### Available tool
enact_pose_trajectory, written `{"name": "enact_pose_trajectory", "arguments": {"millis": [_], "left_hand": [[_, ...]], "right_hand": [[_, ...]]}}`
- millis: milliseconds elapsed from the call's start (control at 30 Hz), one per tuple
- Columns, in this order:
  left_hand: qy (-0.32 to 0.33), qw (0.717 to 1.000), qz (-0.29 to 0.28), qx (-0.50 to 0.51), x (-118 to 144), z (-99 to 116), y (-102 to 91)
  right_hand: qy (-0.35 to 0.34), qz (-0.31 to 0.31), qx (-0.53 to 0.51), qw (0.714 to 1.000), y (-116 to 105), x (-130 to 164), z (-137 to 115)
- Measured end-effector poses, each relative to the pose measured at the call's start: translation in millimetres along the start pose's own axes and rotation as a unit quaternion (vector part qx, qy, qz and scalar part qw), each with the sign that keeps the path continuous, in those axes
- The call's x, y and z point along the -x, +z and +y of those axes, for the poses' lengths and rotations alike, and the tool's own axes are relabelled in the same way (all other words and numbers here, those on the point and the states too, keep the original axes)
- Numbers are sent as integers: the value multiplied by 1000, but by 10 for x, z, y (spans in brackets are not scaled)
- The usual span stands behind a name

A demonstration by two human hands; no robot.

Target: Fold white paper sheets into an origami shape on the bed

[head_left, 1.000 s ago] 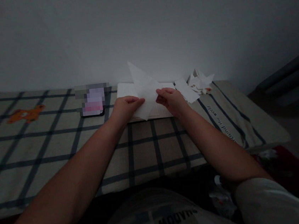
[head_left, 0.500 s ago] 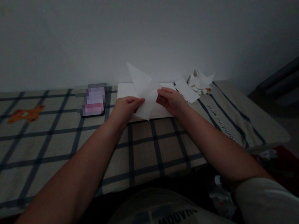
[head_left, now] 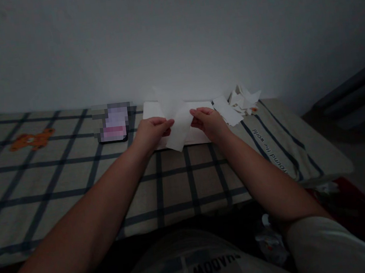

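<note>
While both forearms stretch out over the plaid bed sheet (head_left: 76,182), the left hand (head_left: 151,133) and right hand (head_left: 210,122) each pinch a side of a white paper sheet (head_left: 177,122), held just above a stack of paper (head_left: 152,110). A second ago its pointed corner stood tall; now that corner has dropped and blurs, so a fold looks underway. Farther left lies a phone (head_left: 114,123); farther right, folded paper pieces (head_left: 243,98) by the wall (head_left: 172,37).

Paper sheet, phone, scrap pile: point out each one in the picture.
paper sheet (head_left: 178,124), head view, middle of the held sheet
phone (head_left: 113,124), head view, its blurred screen
scrap pile (head_left: 243,99), head view, centre of the heap
</note>
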State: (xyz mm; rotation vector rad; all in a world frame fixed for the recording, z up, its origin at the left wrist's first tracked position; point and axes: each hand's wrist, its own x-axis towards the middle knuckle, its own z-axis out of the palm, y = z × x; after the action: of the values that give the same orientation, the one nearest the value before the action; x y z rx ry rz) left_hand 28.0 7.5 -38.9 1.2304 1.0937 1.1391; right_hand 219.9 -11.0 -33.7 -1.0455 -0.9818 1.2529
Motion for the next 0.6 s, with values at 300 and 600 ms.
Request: {"name": "enact_pose_trajectory", "arguments": {"millis": [300, 600], "left_hand": [[-39, 995, -56, 68, 19, 21, -14], [-17, 998, -45, 48, 31, 44, -14]], "right_hand": [[-12, -1, -11, 1000, -9, -15, 21], [-23, 13, 2, 1000, 3, -22, 32]]}}
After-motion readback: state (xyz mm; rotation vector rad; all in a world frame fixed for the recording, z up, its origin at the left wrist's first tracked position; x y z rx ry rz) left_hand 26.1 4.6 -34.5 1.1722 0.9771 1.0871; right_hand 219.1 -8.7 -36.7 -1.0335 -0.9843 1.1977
